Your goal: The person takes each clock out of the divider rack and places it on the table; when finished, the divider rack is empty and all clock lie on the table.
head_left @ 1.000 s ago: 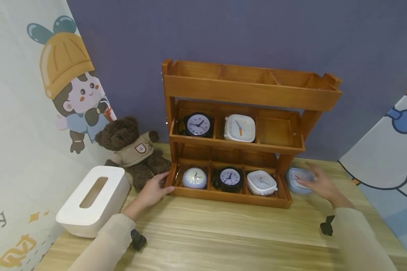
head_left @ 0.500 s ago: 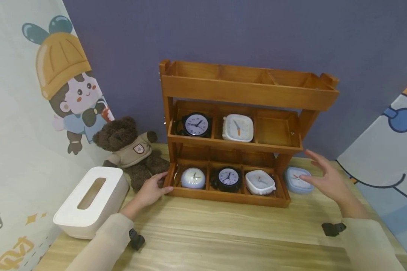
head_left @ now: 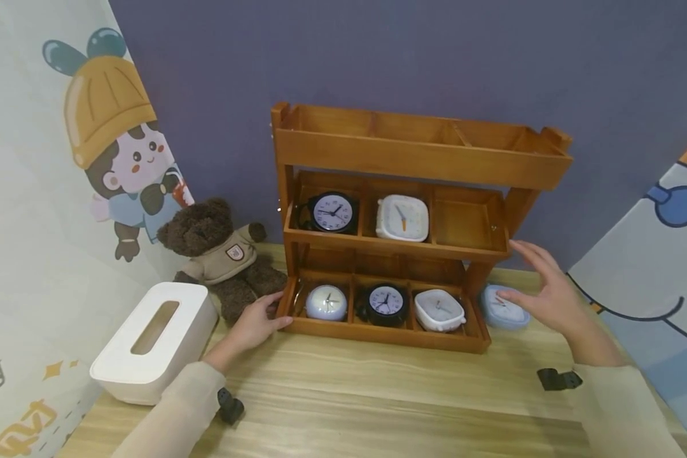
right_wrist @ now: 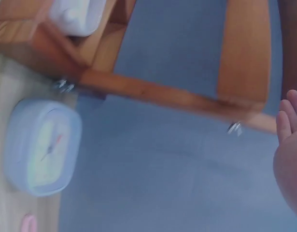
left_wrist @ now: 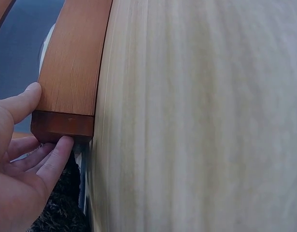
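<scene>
Five clocks (head_left: 403,218) in the rack (head_left: 423,154) — teddy bear (head_left: 222,257) and tissue box (head_left: 117,346) left, sixth clock (right_wrist: 46,147) right.

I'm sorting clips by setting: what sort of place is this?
Perhaps a child's room corner, or one staged so: it has a cartoon print, a teddy bear and a rack of clocks.

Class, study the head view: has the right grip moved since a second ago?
Yes, upward: judged against the rack, the right grip has risen from the blue clock toward the middle tier's right end.
</scene>
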The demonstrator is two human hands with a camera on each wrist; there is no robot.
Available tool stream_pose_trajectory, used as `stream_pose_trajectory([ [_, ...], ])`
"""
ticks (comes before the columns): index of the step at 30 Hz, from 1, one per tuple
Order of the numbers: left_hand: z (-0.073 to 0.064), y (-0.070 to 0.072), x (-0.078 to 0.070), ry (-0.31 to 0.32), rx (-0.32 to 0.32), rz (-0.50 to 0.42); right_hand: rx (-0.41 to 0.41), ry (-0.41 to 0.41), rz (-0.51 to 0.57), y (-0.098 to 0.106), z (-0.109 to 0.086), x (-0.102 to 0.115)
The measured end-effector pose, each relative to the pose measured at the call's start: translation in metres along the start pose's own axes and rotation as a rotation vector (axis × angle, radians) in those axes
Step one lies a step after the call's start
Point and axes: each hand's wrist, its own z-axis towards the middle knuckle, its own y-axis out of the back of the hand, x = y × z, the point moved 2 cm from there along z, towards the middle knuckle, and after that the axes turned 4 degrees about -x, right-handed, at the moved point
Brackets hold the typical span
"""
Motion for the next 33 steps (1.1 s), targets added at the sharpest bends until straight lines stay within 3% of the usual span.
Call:
stream_pose_trajectory([
  [8, -0.001, 0.001, -0.002, 0.012, 0.000, -0.008, 0.042, 0.113, 0.036, -0.019, 0.032, 0.032],
  [16, -0.002, 0.000, -0.002, -0.002, -0.005, -0.020, 0.154, 0.072, -0.048, -0.051, 0.075, 0.052],
  [22, -0.003, 0.000, -0.005, -0.012, -0.003, -0.020, 0.200, 0.127, -0.110, -0.074, 0.106, 0.055],
  [33, -0.003, 0.001, -0.004, -0.006, -0.006, -0.024, 0.277, 0.086, -0.188, -0.096, 0.140, 0.066],
])
